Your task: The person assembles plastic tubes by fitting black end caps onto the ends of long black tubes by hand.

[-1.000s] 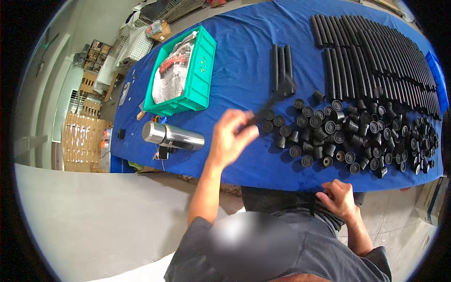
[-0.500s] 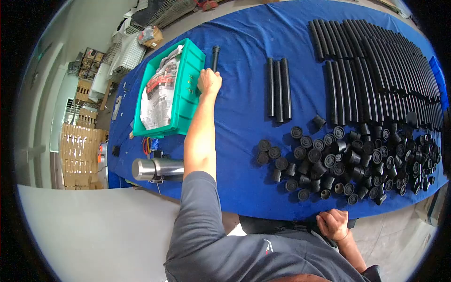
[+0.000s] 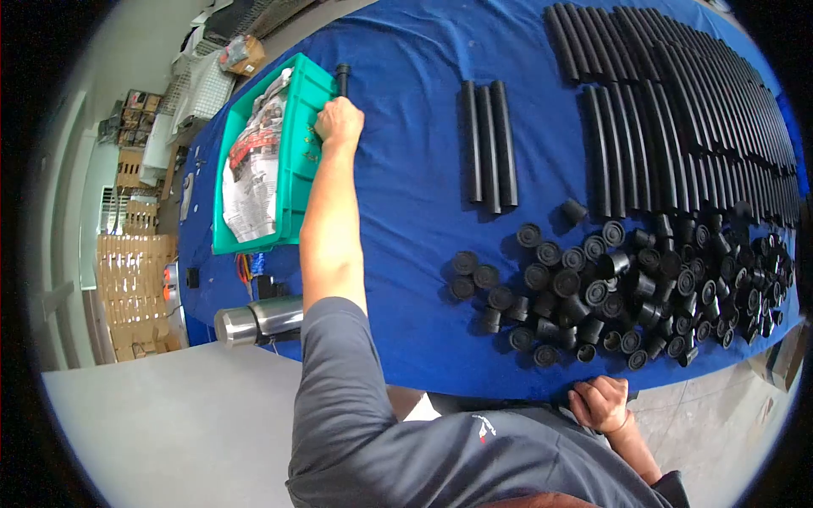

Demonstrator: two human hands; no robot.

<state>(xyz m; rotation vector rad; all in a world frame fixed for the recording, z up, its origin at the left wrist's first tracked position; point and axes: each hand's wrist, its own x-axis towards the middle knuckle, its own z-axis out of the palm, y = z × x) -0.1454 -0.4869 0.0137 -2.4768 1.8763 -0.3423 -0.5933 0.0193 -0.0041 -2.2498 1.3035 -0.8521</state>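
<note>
My left hand [image 3: 340,124] is wrapped round a black tube [image 3: 343,80] beside the long right wall of a green crate [image 3: 298,165]. The tube's far end, with a wider black cap, sticks out beyond my fist; the rest is hidden under the hand. Crumpled newspaper [image 3: 254,182] lines the crate. My right hand [image 3: 600,403] rests at the table's near edge with its fingers curled into a fist, and nothing shows in it. Just beyond it lie many loose black caps [image 3: 567,282], some upright, some on their sides.
Three black tubes [image 3: 489,148] lie side by side mid-table. Rows of more black tubes [image 3: 627,152] cover the far right of the blue cloth [image 3: 406,186]. A steel flask [image 3: 262,320] lies near my left forearm. Cardboard [image 3: 135,288] stands off the table's left side.
The whole view has shifted, so the crate, tubes and left arm appear farther left and slightly higher. My left hand keeps its hold on the tube beside the crate. My right hand stays put.
</note>
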